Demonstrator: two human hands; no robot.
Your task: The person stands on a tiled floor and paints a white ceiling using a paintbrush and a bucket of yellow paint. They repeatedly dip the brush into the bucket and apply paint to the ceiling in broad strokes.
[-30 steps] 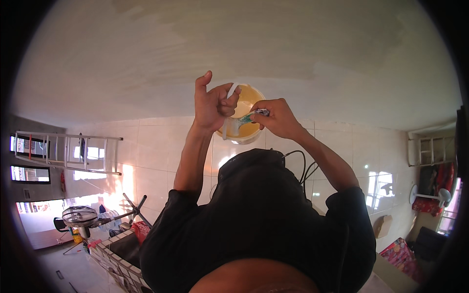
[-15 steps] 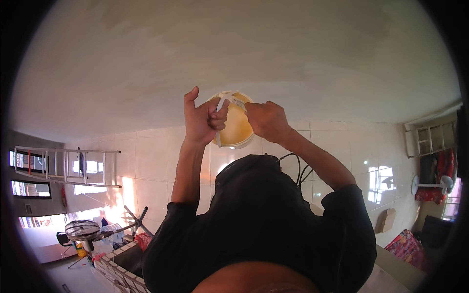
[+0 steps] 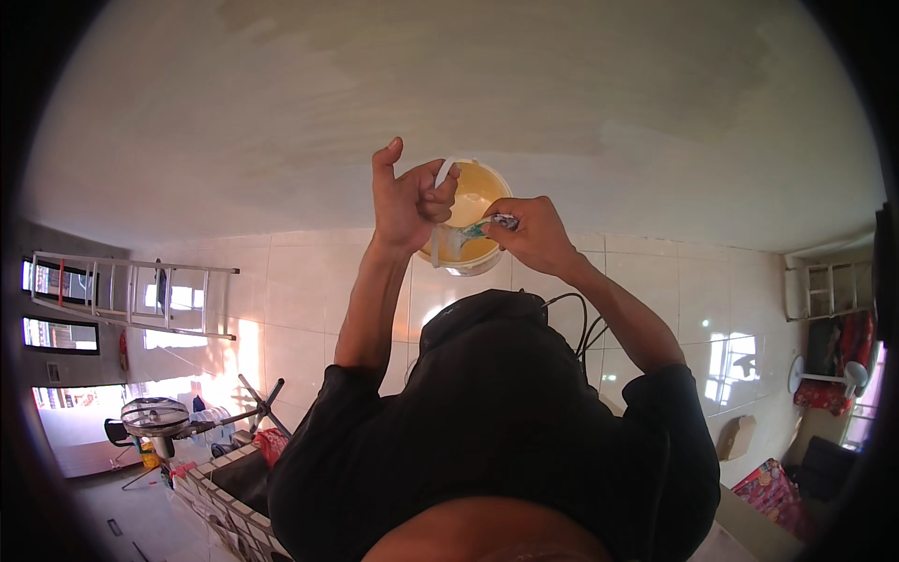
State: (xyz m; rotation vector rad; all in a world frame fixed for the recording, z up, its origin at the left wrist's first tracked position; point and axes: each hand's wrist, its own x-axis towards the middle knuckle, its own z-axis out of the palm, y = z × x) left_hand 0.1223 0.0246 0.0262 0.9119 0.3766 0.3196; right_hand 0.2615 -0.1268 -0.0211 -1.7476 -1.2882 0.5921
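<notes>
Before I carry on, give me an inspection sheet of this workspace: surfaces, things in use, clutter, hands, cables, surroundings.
Surfaces: pale wall ahead, uneven in tone; glossy tiled floor with bright reflections.
Things in use: bucket, yellow inside, with white handle; hand tool, pale end over the bucket's opening, contact unclear.
Clutter: patterned reddish item and brown object, right; neither identifiable.
Hands: left hand hooks the handle on curled fingers, thumb raised; right hand grips the tool.
Cables: thin dark cables loop at the person's right side; ends unclear.
Surroundings: fan and ladder, left.
</notes>
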